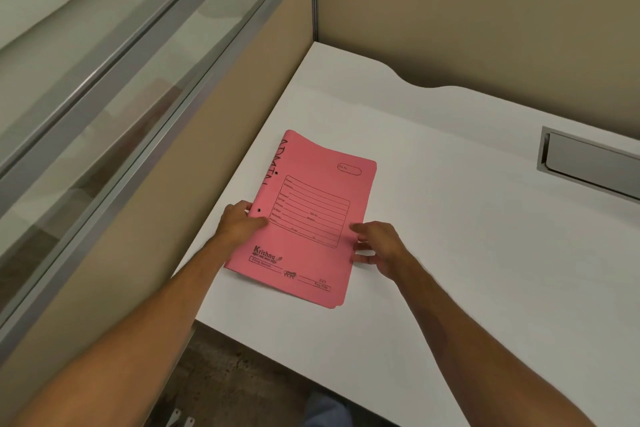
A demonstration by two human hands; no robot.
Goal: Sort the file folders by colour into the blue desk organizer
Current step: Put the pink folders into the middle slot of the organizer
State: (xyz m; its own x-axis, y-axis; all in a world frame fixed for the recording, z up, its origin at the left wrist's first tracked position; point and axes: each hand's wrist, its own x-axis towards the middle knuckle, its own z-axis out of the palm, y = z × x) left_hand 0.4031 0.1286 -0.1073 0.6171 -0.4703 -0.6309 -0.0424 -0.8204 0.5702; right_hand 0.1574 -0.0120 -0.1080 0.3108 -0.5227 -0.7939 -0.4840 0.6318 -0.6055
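Note:
A pink file folder (304, 218) with a printed form and the word "Krishna" lies near the left edge of the white desk (450, 218). My left hand (239, 224) grips its left edge, thumb on top beside a punched hole. At the folder's right edge my right hand (377, 246) has its fingers spread and relaxed, fingertips touching or just off the edge. The blue desk organizer is out of view.
Beige partition walls (467, 10) close the desk at the back and left, with a glass panel (104, 62) above on the left. A grey cable flap (592, 163) is set into the desk at the right. The desk's front edge is near my forearms.

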